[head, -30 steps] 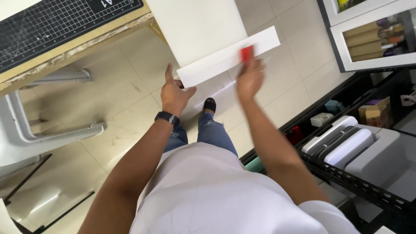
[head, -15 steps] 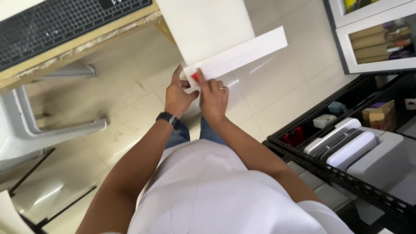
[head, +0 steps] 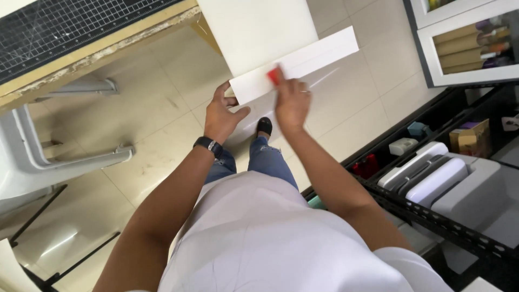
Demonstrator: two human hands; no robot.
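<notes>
While the left hand [head: 221, 114] grips the folded white sheet's [head: 303, 59] corner, the right hand [head: 292, 100] presses a red tool [head: 274, 75] against its flap.

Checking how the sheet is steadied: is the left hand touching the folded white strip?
Touching. The head view shows the left hand gripping the white strip at its left end, fingers over the corner with no gap.

the small red tool [head: 274, 75] is mostly hidden under the right hand [head: 292, 103]; the large white sheet [head: 259, 30] runs off the top edge
</notes>
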